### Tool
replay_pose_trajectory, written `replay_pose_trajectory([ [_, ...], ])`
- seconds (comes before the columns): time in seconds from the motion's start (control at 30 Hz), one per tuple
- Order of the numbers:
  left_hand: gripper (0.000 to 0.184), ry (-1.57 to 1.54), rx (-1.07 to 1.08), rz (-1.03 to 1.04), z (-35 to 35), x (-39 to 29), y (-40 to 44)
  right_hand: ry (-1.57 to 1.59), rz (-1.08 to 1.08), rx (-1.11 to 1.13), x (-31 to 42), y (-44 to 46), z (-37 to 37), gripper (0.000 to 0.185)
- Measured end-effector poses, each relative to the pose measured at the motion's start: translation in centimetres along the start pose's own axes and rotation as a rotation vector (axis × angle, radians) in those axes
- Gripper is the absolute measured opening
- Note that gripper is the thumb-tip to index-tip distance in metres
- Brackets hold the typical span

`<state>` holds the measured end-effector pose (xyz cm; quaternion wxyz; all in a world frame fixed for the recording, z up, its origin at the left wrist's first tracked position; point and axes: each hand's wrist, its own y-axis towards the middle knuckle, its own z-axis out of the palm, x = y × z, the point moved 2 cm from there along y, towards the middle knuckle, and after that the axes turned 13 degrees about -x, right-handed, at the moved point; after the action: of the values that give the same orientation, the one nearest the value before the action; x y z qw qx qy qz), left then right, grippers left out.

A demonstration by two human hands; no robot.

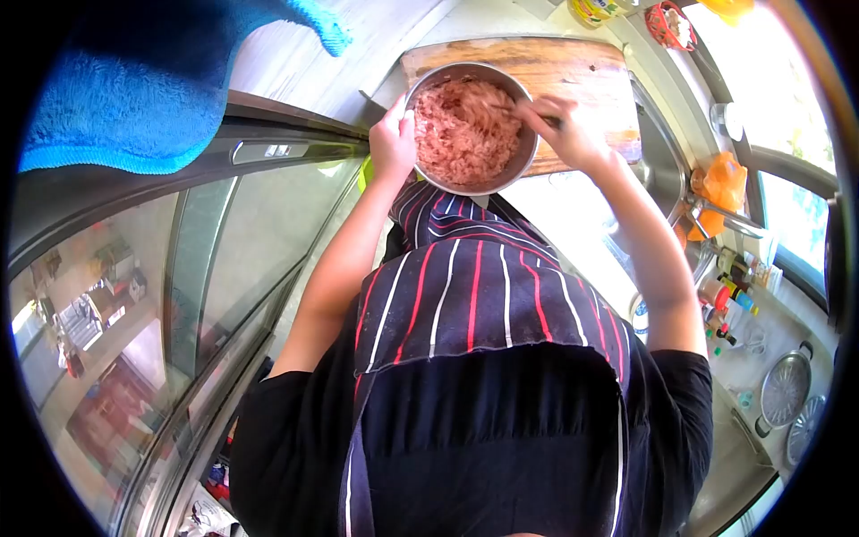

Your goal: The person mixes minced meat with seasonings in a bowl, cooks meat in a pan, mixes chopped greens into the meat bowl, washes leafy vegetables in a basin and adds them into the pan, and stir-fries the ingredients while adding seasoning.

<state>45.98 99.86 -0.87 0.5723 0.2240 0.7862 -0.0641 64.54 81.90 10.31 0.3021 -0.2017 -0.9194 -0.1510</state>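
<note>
A round metal bowl (528,161) holds pink minced meat (465,134) with swirled furrows in its surface. Its far side overlaps a wooden cutting board (591,76). My left hand (393,139) grips the bowl's left rim, fingers closed on it. At the right rim my right hand (564,130) is closed round a thin utensil, whose far end reaches into the meat; its tip is hidden there. Below the bowl is a dark striped apron (474,295).
A sink (658,134) with a faucet (729,217) lies right of the board, beside an orange bag (723,183). Bottles (738,295) and metal trays (786,389) stand lower right. A blue towel (134,98) hangs upper left above glass doors (259,233).
</note>
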Motion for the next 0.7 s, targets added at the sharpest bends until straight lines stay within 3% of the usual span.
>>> replay_pose_trajectory([
  [0.07,0.032,-0.003,0.013,0.027,-0.1,-0.9,0.2,-0.007,0.039,-0.147,2.3,2.8,2.9,0.018],
  [0.1,0.032,0.003,0.018,0.036,-0.3,-1.2,0.1,0.037,-0.136,-0.219,2.3,3.2,5.0,0.017],
  [0.17,0.031,-0.047,0.010,-0.017,-0.1,-0.4,0.1,0.057,-0.031,-0.058,3.4,3.0,7.5,0.020],
  [0.23,0.031,-0.071,-0.014,-0.026,0.2,0.2,0.0,0.035,0.199,-0.051,3.2,3.9,7.1,0.030],
  [0.27,0.030,-0.070,-0.017,-0.113,0.1,-0.4,-0.1,-0.037,0.550,0.088,3.1,5.2,6.1,0.038],
  [0.3,0.030,-0.128,-0.013,-0.132,0.3,-0.1,-0.3,0.053,0.454,-0.153,2.2,5.3,5.8,0.044],
  [0.37,0.030,-0.243,-0.006,-0.160,0.6,0.4,0.0,0.393,0.233,-0.288,0.4,6.8,5.3,0.044],
  [0.4,0.030,-0.215,0.001,-0.217,0.5,0.5,0.0,0.636,0.325,-0.338,1.0,6.4,5.7,0.045],
  [0.5,0.031,-0.139,-0.084,-0.152,0.8,0.2,-0.2,0.671,0.413,-0.183,-0.3,5.0,6.0,0.048],
  [0.53,0.031,-0.160,-0.103,-0.143,0.9,0.1,-0.2,0.680,0.337,-0.245,-1.1,4.0,6.2,0.051],
  [0.6,0.031,-0.200,-0.151,-0.129,1.1,0.0,-0.4,0.787,0.538,-0.196,-1.5,0.6,6.4,0.054],
  [0.63,0.031,-0.192,-0.148,-0.150,1.1,0.1,-0.5,0.629,0.364,-0.290,-0.3,-0.8,7.2,0.055],
  [0.67,0.032,-0.183,-0.147,-0.169,1.2,0.3,-0.6,0.537,0.403,-0.107,0.1,-2.4,8.2,0.052],
  [0.7,0.032,-0.175,-0.145,-0.186,1.3,0.5,-0.6,0.678,0.334,-0.083,4.4,-2.3,7.4,0.045],
])
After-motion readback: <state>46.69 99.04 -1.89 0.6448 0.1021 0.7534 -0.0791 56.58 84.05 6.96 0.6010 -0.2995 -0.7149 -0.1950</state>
